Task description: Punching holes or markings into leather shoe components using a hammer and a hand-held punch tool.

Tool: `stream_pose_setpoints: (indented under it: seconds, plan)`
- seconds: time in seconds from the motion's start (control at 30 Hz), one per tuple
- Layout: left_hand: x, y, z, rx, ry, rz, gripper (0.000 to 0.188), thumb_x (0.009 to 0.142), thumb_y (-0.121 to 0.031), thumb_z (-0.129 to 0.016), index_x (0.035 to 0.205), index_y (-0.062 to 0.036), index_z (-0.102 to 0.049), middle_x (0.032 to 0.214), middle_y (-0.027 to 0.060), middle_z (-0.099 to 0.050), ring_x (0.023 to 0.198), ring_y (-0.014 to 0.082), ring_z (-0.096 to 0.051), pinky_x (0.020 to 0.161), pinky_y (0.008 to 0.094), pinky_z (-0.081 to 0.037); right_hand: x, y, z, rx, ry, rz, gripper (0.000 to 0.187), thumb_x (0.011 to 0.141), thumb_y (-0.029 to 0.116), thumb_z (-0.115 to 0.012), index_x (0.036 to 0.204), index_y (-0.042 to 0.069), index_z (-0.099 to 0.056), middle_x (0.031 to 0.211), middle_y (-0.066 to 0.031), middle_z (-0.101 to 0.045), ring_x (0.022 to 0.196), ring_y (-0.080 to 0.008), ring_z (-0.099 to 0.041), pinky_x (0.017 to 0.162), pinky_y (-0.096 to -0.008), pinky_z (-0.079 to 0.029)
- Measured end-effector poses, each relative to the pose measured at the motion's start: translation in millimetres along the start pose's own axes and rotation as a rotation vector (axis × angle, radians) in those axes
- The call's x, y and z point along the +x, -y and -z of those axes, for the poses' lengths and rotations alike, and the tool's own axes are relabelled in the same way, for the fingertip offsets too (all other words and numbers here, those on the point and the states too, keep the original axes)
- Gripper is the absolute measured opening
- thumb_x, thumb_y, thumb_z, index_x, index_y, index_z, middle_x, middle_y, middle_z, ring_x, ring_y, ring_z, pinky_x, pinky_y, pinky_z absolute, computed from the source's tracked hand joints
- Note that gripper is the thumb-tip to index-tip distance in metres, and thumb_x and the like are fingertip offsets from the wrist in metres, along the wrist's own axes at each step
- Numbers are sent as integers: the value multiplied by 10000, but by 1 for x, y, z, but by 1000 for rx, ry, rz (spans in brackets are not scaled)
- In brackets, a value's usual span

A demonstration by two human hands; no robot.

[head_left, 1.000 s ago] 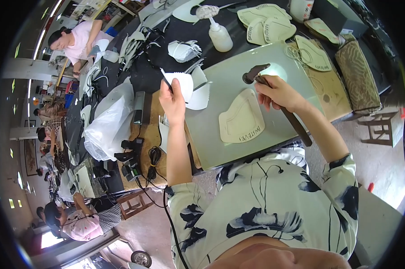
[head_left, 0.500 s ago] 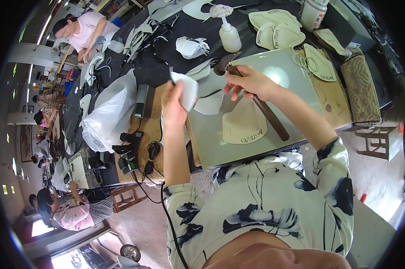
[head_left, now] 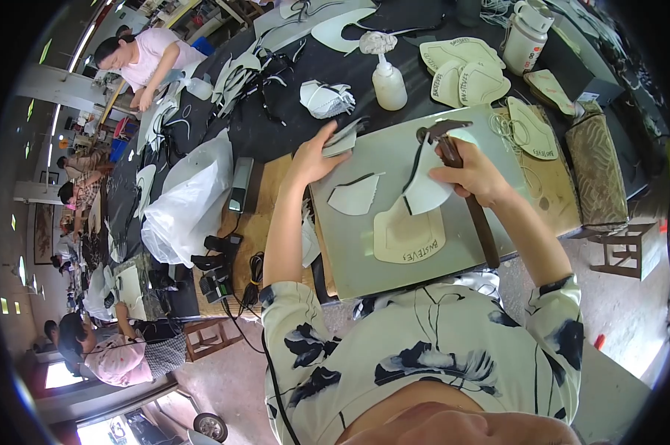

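My right hand (head_left: 472, 174) is closed round the dark handle of a hammer (head_left: 483, 230), whose head (head_left: 446, 130) points away from me. Its thumb also pins a white cut piece (head_left: 427, 178) with a dark edge strip, tilted above the board. At the far left corner of the grey-green board (head_left: 357, 263), my left hand (head_left: 320, 157) has its fingers and thumb round a small stack of white cut pieces (head_left: 344, 139). Between the hands another white piece (head_left: 355, 196) with a dark edge and a toothed side lies flat. A cream template (head_left: 409, 241) lies nearer me, partly covered by the raised piece.
Beyond the board stand a white pump bottle (head_left: 389, 85) and a bundle of white pieces (head_left: 327, 99). Templates (head_left: 468, 74) and a flask (head_left: 527, 37) are at far right. Left are a plastic bag (head_left: 190, 204), a small device (head_left: 242, 182) and cables (head_left: 253, 278). Other people work farther left.
A white piece that was in my left hand now appears under my right thumb. My left hand has moved away to the stack; my right hand and the hammer have shifted right.
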State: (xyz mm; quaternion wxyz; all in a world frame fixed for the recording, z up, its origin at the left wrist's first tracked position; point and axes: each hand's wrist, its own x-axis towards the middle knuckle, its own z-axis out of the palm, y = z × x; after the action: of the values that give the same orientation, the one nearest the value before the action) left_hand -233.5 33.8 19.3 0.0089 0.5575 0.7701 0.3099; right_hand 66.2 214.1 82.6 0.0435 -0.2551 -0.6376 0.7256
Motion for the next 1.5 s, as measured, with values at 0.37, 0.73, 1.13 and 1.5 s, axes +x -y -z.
stream_pose_setpoints:
  seconds: [0.37, 0.73, 1.13, 1.5]
  plan:
    - [-92, -75, -1, 390, 140, -214, 742, 830, -168, -682, 1498, -27, -391, 1485, 172, -488, 1372, 373, -461, 1125, 504, -362, -23, -20, 22, 146, -166, 7, 336, 810, 98, -776, 1017, 67, -513, 730, 51, -443, 540, -34, -354, 435, -223, -224]
    - [-89, -86, -24, 479, 110, 0, 743, 965, -460, -570, 1540, -54, -334, 1562, 187, -374, 1473, 386, -292, 1168, 638, -170, -15, -30, 4, 158, -152, 46, 357, 814, 104, -774, 1046, 46, -510, 758, 30, -450, 546, -51, -366, 437, -233, -254]
    - [-85, -79, -20, 310, 106, -49, 777, 862, -520, -689, 1462, -77, -472, 1552, 189, -388, 1451, 397, -331, 1137, 562, -318, -32, -28, 1, 125, -162, 69, 344, 825, 97, -753, 1046, 35, -495, 715, 25, -442, 484, -44, -345, 421, -234, -251]
    - [-111, -164, -40, 99, 260, -303, 583, 888, -416, -688, 1342, -66, -582, 1396, 164, -540, 1339, 363, -451, 1096, 562, -327, -26, -29, -3, 174, -134, 70, 341, 820, 57, -752, 1052, 42, -503, 765, 22, -457, 515, -43, -367, 428, -227, -265]
